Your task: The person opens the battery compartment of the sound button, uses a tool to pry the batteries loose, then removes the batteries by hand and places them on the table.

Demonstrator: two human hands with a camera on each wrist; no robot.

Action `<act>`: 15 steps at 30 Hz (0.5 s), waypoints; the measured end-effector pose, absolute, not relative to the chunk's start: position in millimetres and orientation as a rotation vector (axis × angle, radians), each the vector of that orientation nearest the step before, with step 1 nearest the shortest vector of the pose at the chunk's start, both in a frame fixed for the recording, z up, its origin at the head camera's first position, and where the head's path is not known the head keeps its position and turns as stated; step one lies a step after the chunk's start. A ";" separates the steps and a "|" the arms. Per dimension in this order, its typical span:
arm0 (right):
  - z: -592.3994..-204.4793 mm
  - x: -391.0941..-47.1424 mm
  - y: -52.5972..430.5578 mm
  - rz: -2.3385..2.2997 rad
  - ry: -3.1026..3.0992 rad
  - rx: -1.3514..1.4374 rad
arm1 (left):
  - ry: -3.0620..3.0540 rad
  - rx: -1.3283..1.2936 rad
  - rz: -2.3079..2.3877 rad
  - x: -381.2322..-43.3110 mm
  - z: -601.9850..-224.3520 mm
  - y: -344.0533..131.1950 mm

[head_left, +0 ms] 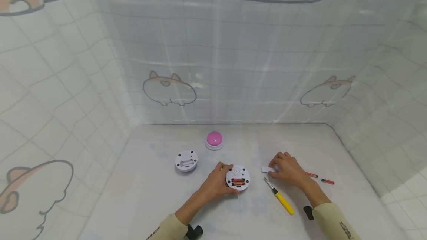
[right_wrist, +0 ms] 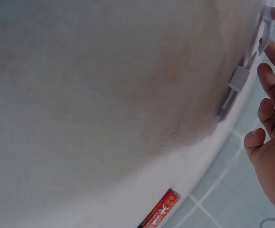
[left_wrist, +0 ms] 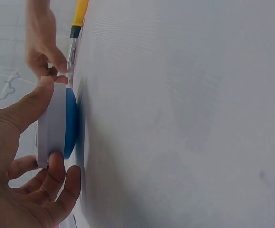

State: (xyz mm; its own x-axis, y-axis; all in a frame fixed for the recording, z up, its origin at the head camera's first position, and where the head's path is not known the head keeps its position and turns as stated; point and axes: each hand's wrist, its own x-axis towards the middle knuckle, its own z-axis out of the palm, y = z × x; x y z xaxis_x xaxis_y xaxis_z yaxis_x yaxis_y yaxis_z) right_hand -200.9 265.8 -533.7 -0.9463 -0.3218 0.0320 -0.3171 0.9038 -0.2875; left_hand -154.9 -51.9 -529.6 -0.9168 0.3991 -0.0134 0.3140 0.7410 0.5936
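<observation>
My left hand point(head_left: 217, 182) grips a round white push-button unit point(head_left: 237, 171) around its sides. The unit lies upside down, with two red-and-black batteries point(head_left: 238, 182) side by side in its uncovered compartment. Its blue dome point(left_wrist: 71, 123) faces the table in the left wrist view. To the right, my right hand point(head_left: 286, 169) pinches a small white battery cover point(right_wrist: 266, 31) between thumb and fingertips. A second white cover point(right_wrist: 239, 79) lies on the table beneath that hand, hidden from the head view. Just below the right hand lies a yellow-handled screwdriver point(head_left: 283, 203), its tip pointing up and left.
Two loose red batteries point(head_left: 327, 181) lie right of the right wrist. Left of the held unit, another upturned white unit point(head_left: 186, 161) shows a bare battery compartment. A pink-domed button point(head_left: 214, 139) stands upright farther back. Patterned curtains point(head_left: 213, 66) border the table behind and at both sides.
</observation>
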 end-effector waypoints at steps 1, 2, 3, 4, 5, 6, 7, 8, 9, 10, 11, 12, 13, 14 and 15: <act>-534.4 -200.9 266.2 -0.451 3.048 -0.497 | 2.802 0.579 0.913 -154.9 -530.0 -51.4; -535.1 -201.0 266.6 -0.445 3.049 -0.488 | 2.805 0.583 0.913 -154.7 -530.0 -51.1; -535.3 -201.1 267.0 -0.442 3.051 -0.485 | 2.809 0.587 0.910 -154.6 -529.9 -50.8; -535.9 -201.2 267.3 -0.438 3.055 -0.481 | 2.810 0.583 0.908 -154.4 -529.6 -50.7; -536.4 -201.5 267.7 -0.439 3.058 -0.480 | 2.810 0.582 0.908 -154.2 -529.3 -50.5; -536.6 -201.6 268.1 -0.441 3.061 -0.480 | 2.810 0.581 0.908 -154.0 -529.1 -50.4; -536.9 -202.0 268.4 -0.440 3.065 -0.480 | 2.809 0.577 0.906 -154.0 -528.9 -50.2; -537.5 -202.4 268.8 -0.438 3.068 -0.485 | 2.809 0.574 0.908 -153.9 -528.7 -50.0; -537.8 -202.7 269.2 -0.438 3.070 -0.489 | 2.806 0.566 0.907 -153.9 -528.6 -49.7; -538.0 -202.8 269.5 -0.440 3.071 -0.488 | 2.802 0.558 0.909 -154.1 -528.7 -49.3; -538.1 -203.0 269.7 -0.442 3.070 -0.488 | 2.799 0.550 0.909 -154.2 -528.9 -48.9; -538.3 -203.1 269.9 -0.442 3.070 -0.488 | 2.798 0.546 0.910 -154.4 -529.1 -48.6; -538.9 -203.3 270.2 -0.444 3.069 -0.486 | 2.798 0.544 0.910 -154.6 -529.3 -48.4; -539.2 -203.1 270.3 -0.448 3.069 -0.482 | 2.797 0.541 0.913 -154.6 -529.6 -48.2; -539.3 -203.0 270.4 -0.454 3.066 -0.478 | 2.796 0.539 0.913 -154.6 -530.0 -48.1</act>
State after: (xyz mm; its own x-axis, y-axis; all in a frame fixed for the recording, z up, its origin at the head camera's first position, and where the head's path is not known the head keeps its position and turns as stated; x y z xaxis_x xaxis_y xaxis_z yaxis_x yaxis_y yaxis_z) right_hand -203.0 270.4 -539.3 -0.9536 -0.2987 0.0387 -0.2971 0.9117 -0.2837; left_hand -154.6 -48.1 -530.0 -0.9239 0.3814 -0.0313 0.2895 0.7499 0.5948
